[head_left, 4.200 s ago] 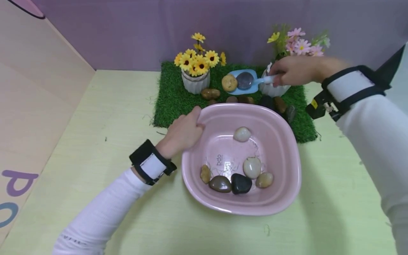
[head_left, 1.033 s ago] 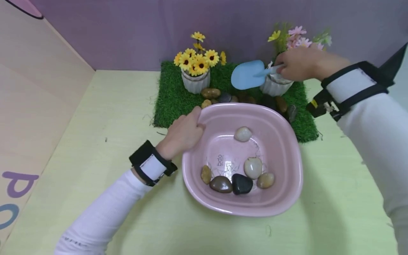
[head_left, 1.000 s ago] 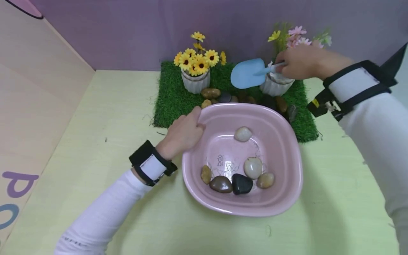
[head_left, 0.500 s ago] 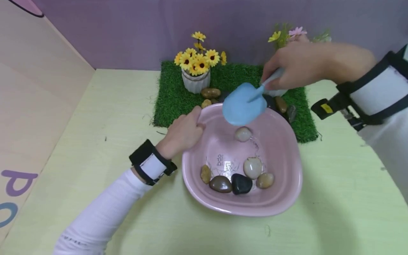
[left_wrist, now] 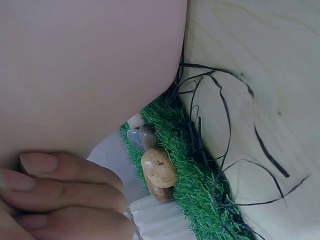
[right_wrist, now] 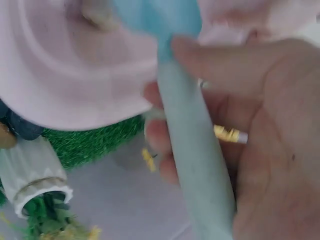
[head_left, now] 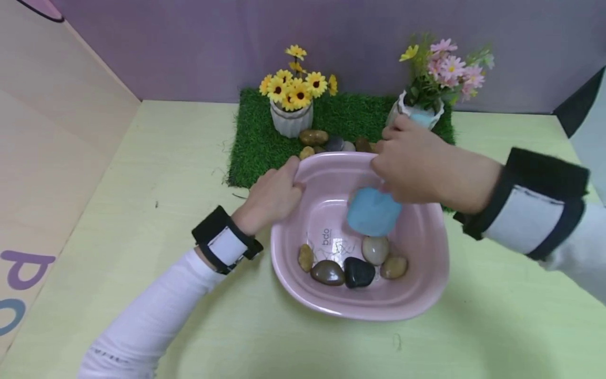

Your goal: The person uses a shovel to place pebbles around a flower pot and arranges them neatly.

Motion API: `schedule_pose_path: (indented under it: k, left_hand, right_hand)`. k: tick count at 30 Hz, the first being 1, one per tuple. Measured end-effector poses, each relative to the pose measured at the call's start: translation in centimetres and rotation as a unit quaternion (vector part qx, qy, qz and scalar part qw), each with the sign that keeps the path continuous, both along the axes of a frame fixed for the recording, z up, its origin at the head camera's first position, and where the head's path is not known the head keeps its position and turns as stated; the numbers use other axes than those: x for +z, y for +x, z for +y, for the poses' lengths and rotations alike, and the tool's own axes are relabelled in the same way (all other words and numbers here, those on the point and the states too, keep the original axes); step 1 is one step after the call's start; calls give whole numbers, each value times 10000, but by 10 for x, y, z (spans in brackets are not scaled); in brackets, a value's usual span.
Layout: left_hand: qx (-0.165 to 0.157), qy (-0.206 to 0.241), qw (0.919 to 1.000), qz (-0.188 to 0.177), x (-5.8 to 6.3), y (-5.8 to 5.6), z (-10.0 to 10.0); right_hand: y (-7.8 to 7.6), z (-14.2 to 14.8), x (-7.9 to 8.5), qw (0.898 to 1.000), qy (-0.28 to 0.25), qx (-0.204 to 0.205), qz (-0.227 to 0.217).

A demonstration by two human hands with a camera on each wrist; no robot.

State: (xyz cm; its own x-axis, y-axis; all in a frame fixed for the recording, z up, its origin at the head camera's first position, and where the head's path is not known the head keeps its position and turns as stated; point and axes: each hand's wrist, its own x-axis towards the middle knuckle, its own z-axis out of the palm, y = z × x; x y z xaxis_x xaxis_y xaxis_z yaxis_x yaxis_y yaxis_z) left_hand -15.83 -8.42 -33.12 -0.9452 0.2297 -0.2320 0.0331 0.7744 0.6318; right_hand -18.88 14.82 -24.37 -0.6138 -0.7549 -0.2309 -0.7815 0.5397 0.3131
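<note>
My left hand (head_left: 274, 197) grips the left rim of a pink plastic basin (head_left: 428, 252); in the left wrist view its fingers (left_wrist: 65, 192) curl under the rim. My right hand (head_left: 421, 163) holds a toy shovel by its pale handle (right_wrist: 190, 135). The shovel's light-blue blade (head_left: 374, 213) is tipped down inside the basin, just above a cream stone (head_left: 376, 250), and hides most of another pale stone. Along the basin's near side lie a black stone (head_left: 359, 272), a brown stone (head_left: 327, 272), a tan stone (head_left: 394, 267) and a small yellowish stone (head_left: 305, 258).
Behind the basin is a green turf mat (head_left: 258, 145) with several stones (head_left: 314, 138) by the basin's far rim. A pot of yellow flowers (head_left: 292, 120) stands on its left, a pot of pink flowers (head_left: 440, 105) on its right. A purple wall (head_left: 189, 52) closes the back.
The shovel earlier carried two stones over the mat, then was emptied behind the basin. My right hand has since brought it forward and down into the basin. The left hand has stayed put.
</note>
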Motion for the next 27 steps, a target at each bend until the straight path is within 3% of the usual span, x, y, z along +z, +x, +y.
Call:
schedule_pose_path:
  k: [4, 7, 14, 18, 27]
  left_hand:
    - [39, -16, 10000, -22, 1, 0, -1]
    - [28, 9, 10000, -33, 1, 0, -1]
    - [12, 44, 10000, -46, 1, 0, 0]
    - [-5, 59, 10000, -36, 1, 0, 1]
    - [22, 89, 9999, -42, 1, -1, 1]
  right_hand:
    - [21, -4, -8, 9947, 5, 64, 1022]
    - [29, -4, -13, 9925, 230, -192, 1184]
    - [15, 6, -17, 9926, 702, -990, 30]
    - [5, 12, -21, 9897, 626, -1189, -499]
    - [-6, 10, -31, 9907, -594, -317, -1183]
